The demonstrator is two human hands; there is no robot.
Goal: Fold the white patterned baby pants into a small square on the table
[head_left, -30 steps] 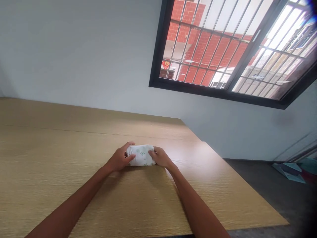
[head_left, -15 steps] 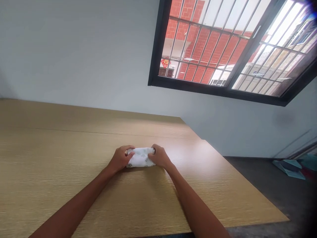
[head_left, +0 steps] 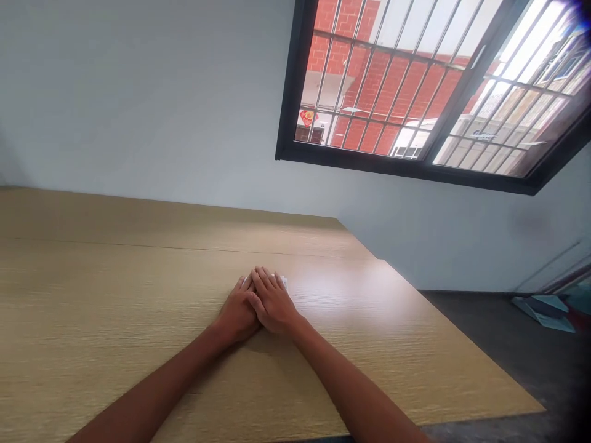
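Observation:
A small folded white cloth [head_left: 284, 282] lies on the wooden table, almost wholly covered by both hands; only bits of its far and right edges show. My left hand [head_left: 237, 312] rests flat on its left part. Overlapping it from the right, my right hand [head_left: 273, 303] lies flat on the cloth, fingers stretched forward and its thumb across the back of my left hand. Neither hand is gripping the cloth.
The light wooden table [head_left: 115, 295] has a seam across it and a slanting right edge. Behind it stand a pale wall [head_left: 138, 98] and a barred window [head_left: 360, 161] with a dark frame. Blue-green items [head_left: 547, 311] lie on the dark floor at right.
Both hands have let go of the cloth's ends and moved inward. They now lie flat over it, the right partly on top of the left.

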